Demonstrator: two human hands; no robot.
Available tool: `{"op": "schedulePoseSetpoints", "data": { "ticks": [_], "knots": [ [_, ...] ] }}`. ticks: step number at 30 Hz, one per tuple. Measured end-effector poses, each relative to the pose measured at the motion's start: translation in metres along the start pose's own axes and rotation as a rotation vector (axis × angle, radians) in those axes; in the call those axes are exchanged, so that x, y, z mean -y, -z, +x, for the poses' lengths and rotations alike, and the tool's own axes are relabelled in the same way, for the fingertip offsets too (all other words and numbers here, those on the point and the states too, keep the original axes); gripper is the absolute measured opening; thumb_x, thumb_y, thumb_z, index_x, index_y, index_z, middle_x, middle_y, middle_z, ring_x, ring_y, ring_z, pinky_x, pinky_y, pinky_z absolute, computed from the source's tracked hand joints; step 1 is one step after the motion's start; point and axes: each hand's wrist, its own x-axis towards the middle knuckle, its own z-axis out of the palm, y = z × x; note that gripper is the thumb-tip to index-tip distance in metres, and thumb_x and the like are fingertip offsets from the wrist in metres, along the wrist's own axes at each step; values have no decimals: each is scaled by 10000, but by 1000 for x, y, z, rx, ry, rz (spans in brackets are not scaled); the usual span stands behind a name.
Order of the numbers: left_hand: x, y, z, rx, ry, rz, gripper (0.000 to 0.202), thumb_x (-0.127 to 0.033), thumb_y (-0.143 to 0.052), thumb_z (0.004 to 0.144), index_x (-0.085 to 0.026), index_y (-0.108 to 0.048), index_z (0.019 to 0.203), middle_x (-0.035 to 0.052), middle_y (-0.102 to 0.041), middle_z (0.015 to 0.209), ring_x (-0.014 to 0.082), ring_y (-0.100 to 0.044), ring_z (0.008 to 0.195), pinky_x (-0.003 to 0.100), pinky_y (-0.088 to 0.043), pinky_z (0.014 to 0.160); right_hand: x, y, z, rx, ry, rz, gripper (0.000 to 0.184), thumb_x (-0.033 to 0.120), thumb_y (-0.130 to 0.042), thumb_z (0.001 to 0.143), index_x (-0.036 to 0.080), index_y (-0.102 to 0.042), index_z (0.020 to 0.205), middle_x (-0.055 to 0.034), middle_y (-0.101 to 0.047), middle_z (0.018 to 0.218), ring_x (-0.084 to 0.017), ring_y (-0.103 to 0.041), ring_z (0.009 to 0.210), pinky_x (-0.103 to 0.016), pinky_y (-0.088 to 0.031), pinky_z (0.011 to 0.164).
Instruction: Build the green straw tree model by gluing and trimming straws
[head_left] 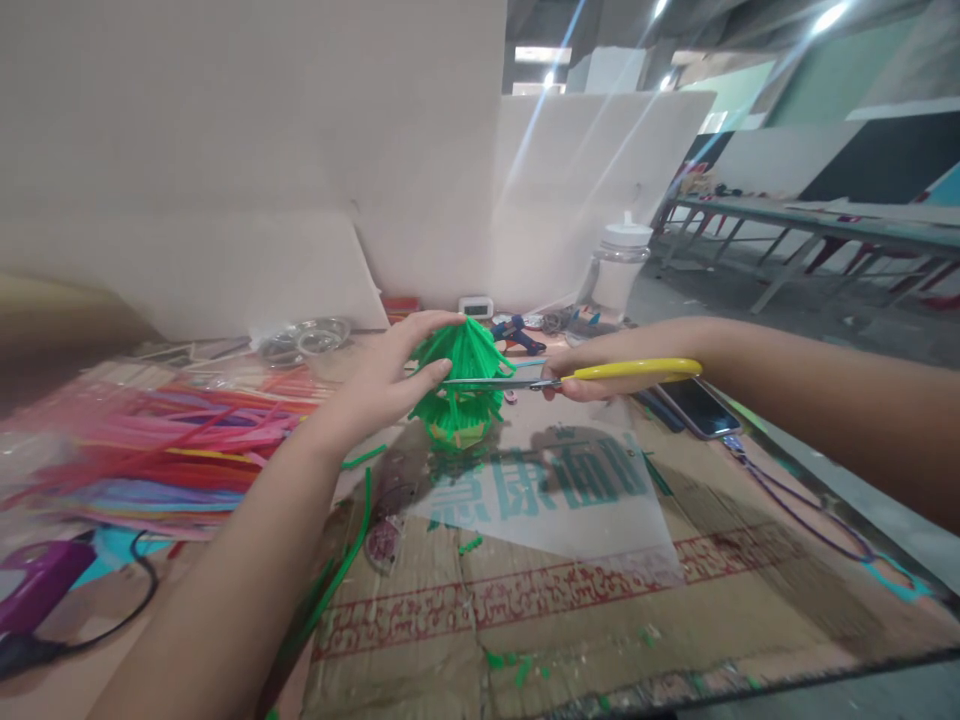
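A green pipe-cleaner craft (471, 347) stands near the middle of the table, with a cone-shaped top over a fringed lower part. My left hand (397, 368) grips its left side, fingers on the top and thumb toward the front. From the right, my right hand (589, 362) holds yellow-handled scissors (630, 371), whose blades point left across the front of the craft. The blade tips reach close to my left thumb. Whether the blades touch the green strands I cannot tell. Small green clippings (517, 664) lie on the cardboard (397, 660) in front.
Bundles of coloured pipe cleaners (202, 440) lie at the left, above a purple glue gun (45, 585) with a black cord. A phone (699, 408) with a lanyard rests at the right. Behind are a clear bottle (621, 265), a small white timer (475, 307) and a white partition (420, 150).
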Motion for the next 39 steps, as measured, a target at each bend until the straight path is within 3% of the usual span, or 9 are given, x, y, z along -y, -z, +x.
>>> {"op": "schedulePoseSetpoints", "data": {
  "ticks": [5,10,14,23,31,39],
  "knots": [
    [-2,2,0,13,4,8,440,-337,-537,938,-262,-488,1369,70,-536,1413,257,-525,1285,451,-424,1104,9,1,3,161,1,153,321,551,-658,830,247,-700,925,-13,-680,903,-191,-630,851,-305,-512,699],
    [-1,4,0,15,23,24,439,-341,-535,933,-257,-489,1362,75,-544,1399,256,-534,1268,456,-434,1094,26,1,6,351,94,125,319,544,-599,875,254,-693,971,-29,-696,959,-197,-633,835,-324,-503,712],
    [1,4,0,12,25,33,446,-350,-543,929,-264,-488,1363,70,-557,1375,256,-539,1253,456,-442,1084,26,-3,7,304,129,134,309,556,-619,857,256,-680,902,-34,-698,937,-213,-624,852,-334,-495,744],
    [0,3,0,26,7,23,437,-337,-542,942,-268,-473,1368,65,-531,1414,243,-528,1276,433,-426,1100,14,-11,9,359,175,91,335,544,-502,917,231,-620,944,-41,-632,896,-197,-581,799,-305,-475,694],
    [2,2,0,19,-11,4,435,-337,-545,940,-282,-473,1365,66,-540,1393,249,-525,1276,433,-446,1083,21,-3,7,334,251,82,310,534,-569,877,237,-630,942,-49,-652,945,-217,-595,861,-323,-489,757],
    [-3,9,-1,64,2,-23,417,-341,-573,934,-292,-484,1339,61,-545,1371,238,-538,1250,425,-461,1064,27,1,16,445,331,13,525,614,-439,912,180,-587,1167,-125,-638,1142,-258,-589,1011,-343,-493,847]
  ]
}}
